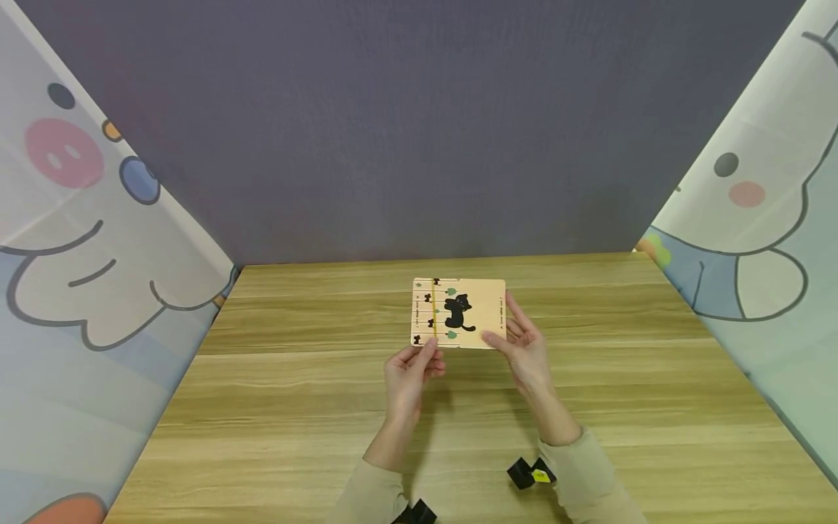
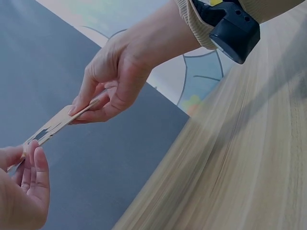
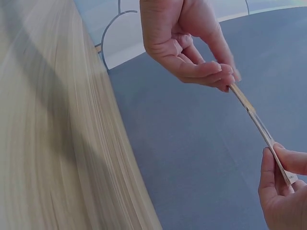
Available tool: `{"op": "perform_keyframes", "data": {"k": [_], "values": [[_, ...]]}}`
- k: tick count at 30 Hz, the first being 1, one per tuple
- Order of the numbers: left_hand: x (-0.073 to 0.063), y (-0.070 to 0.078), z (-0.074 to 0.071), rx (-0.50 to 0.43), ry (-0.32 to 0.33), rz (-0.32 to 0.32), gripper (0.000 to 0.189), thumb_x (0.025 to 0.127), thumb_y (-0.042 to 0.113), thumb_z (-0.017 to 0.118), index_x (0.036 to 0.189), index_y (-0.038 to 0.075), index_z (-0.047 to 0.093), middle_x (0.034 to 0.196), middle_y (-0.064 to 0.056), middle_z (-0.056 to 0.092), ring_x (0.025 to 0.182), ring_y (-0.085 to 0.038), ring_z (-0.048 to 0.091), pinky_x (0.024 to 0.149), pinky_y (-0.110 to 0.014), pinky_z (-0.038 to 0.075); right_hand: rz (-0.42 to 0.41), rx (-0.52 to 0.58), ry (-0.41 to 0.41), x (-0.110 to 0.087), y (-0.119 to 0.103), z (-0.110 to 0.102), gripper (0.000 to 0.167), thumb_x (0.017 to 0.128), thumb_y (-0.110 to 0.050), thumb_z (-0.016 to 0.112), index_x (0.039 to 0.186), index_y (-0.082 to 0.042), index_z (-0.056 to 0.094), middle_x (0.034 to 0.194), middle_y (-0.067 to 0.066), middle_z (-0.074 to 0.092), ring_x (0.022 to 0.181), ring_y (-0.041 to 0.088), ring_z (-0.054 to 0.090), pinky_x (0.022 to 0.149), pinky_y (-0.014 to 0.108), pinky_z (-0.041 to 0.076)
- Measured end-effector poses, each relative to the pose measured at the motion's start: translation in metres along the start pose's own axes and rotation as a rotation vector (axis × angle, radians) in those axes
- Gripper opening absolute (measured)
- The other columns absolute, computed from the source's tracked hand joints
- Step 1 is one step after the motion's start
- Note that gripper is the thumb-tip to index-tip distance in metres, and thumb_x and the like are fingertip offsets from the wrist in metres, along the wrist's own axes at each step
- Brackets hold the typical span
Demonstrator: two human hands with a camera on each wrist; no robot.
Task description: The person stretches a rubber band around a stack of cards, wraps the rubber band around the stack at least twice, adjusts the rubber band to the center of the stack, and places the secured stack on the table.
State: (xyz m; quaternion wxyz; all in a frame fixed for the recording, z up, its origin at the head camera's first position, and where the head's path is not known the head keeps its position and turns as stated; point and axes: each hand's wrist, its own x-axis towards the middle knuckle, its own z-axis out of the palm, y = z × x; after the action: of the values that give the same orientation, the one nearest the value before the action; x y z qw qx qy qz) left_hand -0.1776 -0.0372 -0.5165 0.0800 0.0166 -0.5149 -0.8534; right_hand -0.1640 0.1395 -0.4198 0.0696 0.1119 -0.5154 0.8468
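A thin beige pad, printed with a black cat and a row of small cats, is held up above the table. A narrow yellow band runs across its left part. My left hand pinches the lower left edge, thumb tip at the band. At the other end my right hand grips the pad, thumb on the printed face and fingers behind. Seen edge-on, the pad shows thin layers in the right wrist view. The left wrist view shows the right hand holding the far end.
The wood-grain table lies beneath both hands. A dark grey panel stands behind it, with cartoon-printed sheets at the left and right sides. Black wrist cameras are strapped by the beige sleeves.
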Motion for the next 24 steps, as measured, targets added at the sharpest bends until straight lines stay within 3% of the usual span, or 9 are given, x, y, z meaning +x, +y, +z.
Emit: {"op": "perform_keyframes", "data": {"k": [3, 4, 10, 11, 14, 24], "values": [[-0.001, 0.002, 0.0, 0.003, 0.005, 0.008, 0.03, 0.076, 0.023, 0.07, 0.085, -0.006, 0.064, 0.076, -0.024, 0.063, 0.059, -0.031, 0.062, 0.054, -0.042, 0.053, 0.014, -0.025, 0.025, -0.003, -0.011, 0.01, 0.077, 0.069, 0.005, 0.071, 0.136, -0.01, 0.034, 0.098, 0.007, 0.064, 0.088, 0.019, 0.062, 0.078, 0.027, 0.048], [-0.001, 0.002, 0.0, -0.001, 0.003, 0.01, 0.03, 0.076, 0.022, 0.07, 0.084, -0.006, 0.065, 0.076, -0.024, 0.063, 0.059, -0.032, 0.062, 0.054, -0.043, 0.053, 0.011, 0.013, 0.013, 0.001, 0.0, 0.002, 0.076, 0.07, 0.007, 0.07, 0.135, -0.01, 0.036, 0.098, 0.008, 0.064, 0.088, 0.019, 0.062, 0.077, 0.027, 0.049], [-0.003, 0.003, 0.001, 0.003, -0.018, 0.02, 0.028, 0.077, 0.021, 0.069, 0.085, -0.006, 0.066, 0.076, -0.024, 0.063, 0.061, -0.036, 0.062, 0.053, -0.042, 0.053, 0.047, -0.015, 0.058, 0.0, -0.001, 0.007, 0.075, 0.071, 0.015, 0.063, 0.136, -0.012, 0.035, 0.101, 0.005, 0.064, 0.09, 0.019, 0.061, 0.076, 0.028, 0.049], [-0.004, 0.003, 0.001, 0.003, -0.021, 0.019, 0.028, 0.077, 0.021, 0.069, 0.085, -0.006, 0.066, 0.077, -0.025, 0.063, 0.061, -0.036, 0.062, 0.053, -0.042, 0.053, 0.066, -0.057, 0.089, -0.005, -0.014, 0.017, 0.077, 0.071, 0.017, 0.062, 0.136, -0.012, 0.033, 0.1, 0.002, 0.064, 0.09, 0.018, 0.061, 0.077, 0.029, 0.049], [-0.005, 0.001, 0.003, 0.002, -0.033, 0.01, 0.029, 0.077, 0.021, 0.07, 0.086, -0.007, 0.065, 0.078, -0.025, 0.063, 0.063, -0.036, 0.062, 0.055, -0.042, 0.053, 0.095, -0.076, 0.113, -0.004, -0.014, 0.018, 0.077, 0.072, 0.021, 0.057, 0.137, -0.009, 0.03, 0.099, 0.001, 0.065, 0.089, 0.018, 0.062, 0.077, 0.029, 0.049], [-0.005, -0.002, 0.004, 0.019, -0.018, -0.003, 0.029, 0.076, 0.023, 0.07, 0.085, -0.004, 0.066, 0.078, -0.024, 0.063, 0.064, -0.037, 0.062, 0.057, -0.044, 0.052, 0.123, -0.089, 0.119, -0.005, -0.016, 0.024, 0.076, 0.073, 0.021, 0.056, 0.137, -0.01, 0.029, 0.096, -0.001, 0.065, 0.089, 0.017, 0.061, 0.079, 0.028, 0.049]]}}
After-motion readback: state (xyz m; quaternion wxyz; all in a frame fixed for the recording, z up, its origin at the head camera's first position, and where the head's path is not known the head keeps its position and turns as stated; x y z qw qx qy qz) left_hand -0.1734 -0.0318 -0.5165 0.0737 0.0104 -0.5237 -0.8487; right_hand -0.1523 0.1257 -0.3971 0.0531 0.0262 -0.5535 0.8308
